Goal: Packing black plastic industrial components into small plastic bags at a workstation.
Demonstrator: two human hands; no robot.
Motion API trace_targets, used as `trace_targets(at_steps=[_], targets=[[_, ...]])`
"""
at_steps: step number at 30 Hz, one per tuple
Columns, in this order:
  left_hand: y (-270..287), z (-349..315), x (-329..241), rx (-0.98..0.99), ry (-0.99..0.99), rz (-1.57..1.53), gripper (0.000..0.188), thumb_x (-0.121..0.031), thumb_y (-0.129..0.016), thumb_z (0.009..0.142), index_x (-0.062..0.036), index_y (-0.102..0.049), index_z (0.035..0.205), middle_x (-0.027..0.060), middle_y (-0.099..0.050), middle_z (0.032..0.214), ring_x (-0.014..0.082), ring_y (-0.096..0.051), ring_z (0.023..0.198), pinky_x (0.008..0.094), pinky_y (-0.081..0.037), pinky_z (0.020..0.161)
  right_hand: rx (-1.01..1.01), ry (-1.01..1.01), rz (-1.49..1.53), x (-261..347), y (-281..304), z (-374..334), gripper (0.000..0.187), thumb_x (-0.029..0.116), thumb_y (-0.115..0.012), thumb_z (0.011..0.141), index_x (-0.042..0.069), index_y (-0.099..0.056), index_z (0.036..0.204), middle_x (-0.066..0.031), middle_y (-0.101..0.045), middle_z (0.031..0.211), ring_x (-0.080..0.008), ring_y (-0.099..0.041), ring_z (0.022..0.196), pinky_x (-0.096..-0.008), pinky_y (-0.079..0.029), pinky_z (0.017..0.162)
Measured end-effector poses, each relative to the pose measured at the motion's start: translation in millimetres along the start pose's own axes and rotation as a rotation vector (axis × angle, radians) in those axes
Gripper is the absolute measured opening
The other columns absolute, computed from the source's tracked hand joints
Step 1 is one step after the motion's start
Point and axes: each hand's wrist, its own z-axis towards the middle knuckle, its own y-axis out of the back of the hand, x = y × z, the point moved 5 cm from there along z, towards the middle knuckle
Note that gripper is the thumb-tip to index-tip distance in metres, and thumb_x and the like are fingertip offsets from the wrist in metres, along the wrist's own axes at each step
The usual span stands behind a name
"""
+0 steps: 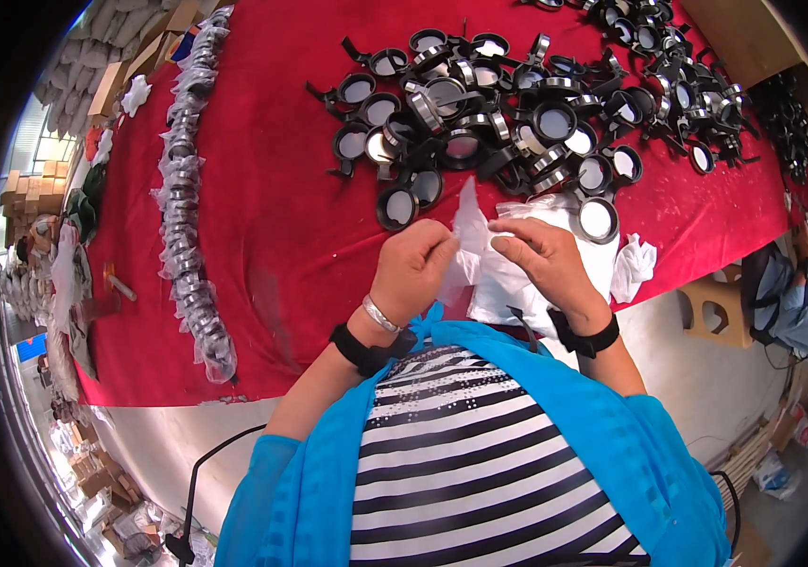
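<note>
One thin, translucent film [469, 236] hangs between the hands as I watch from afar, above the left edge of a white stack [508, 300] on the red cloth [281, 208]. The left hand [411, 269] pinches it between thumb and forefinger, the other fingers curled in. On the right hand [548, 263], thumb and forefinger are close together at the film's other side; I can't fairly say whether they grip it or merely touch it.

My worry is that something this flimsy could tear if the pull is uneven, or that two layers could cling and lift as one. A stray right wrist might also knock the round black piece [598, 219] at the stack's far corner, just beside the heap [555, 121].

The left fingertips' undersides are hidden from me, the film's lower edge melts into the white below, and the top of the view cuts off more black pieces.
</note>
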Motion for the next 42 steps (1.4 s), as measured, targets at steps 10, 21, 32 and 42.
trace_targets(at_steps=[10, 21, 32, 42], targets=[[2, -16, 17, 0.276, 0.088, -0.057, 0.012, -0.011, -0.064, 0.084, -0.0010, -0.058, 0.079, 0.0040, -0.052, 0.061, 0.0072, -0.047, 0.056, 0.0255, -0.038, 0.050, 0.086, -0.318, 0.778, -18, -55, -6, 0.012, 0.018, -0.061, 0.087, 0.006, -0.060, 0.085, 0.0028, -0.055, 0.073, -0.0030, -0.046, 0.065, -0.0179, -0.037, 0.058], [42, -7, 87, -0.040, -0.049, 0.657, 0.021, -0.015, -0.065, 0.078, -0.0046, -0.056, 0.094, 0.0124, -0.056, 0.099, 0.0325, -0.056, 0.090, 0.0432, -0.048, 0.076, 0.019, -0.509, 1.234, -31, -41, -30, 0.008, 0.012, -0.056, 0.090, 0.006, -0.058, 0.096, 0.0044, -0.054, 0.074, -0.0012, -0.042, 0.053, -0.0154, -0.031, 0.043], [-17, -28, 86, 0.406, 0.090, 0.498, 0.023, -0.016, -0.060, 0.078, -0.0014, -0.059, 0.096, 0.0199, -0.060, 0.093, 0.0377, -0.059, 0.086, 0.0437, -0.049, 0.077, -0.140, -0.503, 0.980, -39, -46, -31, 0.010, 0.015, -0.059, 0.089, 0.006, -0.060, 0.093, 0.0042, -0.055, 0.073, -0.0024, -0.042, 0.055, -0.0171, -0.033, 0.050], [10, -2, 96, 0.641, -0.117, 1.192, 0.025, -0.009, -0.062, 0.073, -0.0089, -0.060, 0.097, 0.0087, -0.059, 0.096, 0.0256, -0.058, 0.094, 0.0362, -0.043, 0.080, -0.144, -0.453, 0.856, -34, -39, -35, 0.013, 0.015, -0.061, 0.087, 0.005, -0.061, 0.096, 0.0032, -0.057, 0.074, -0.0023, -0.043, 0.056, -0.0166, -0.032, 0.051]])
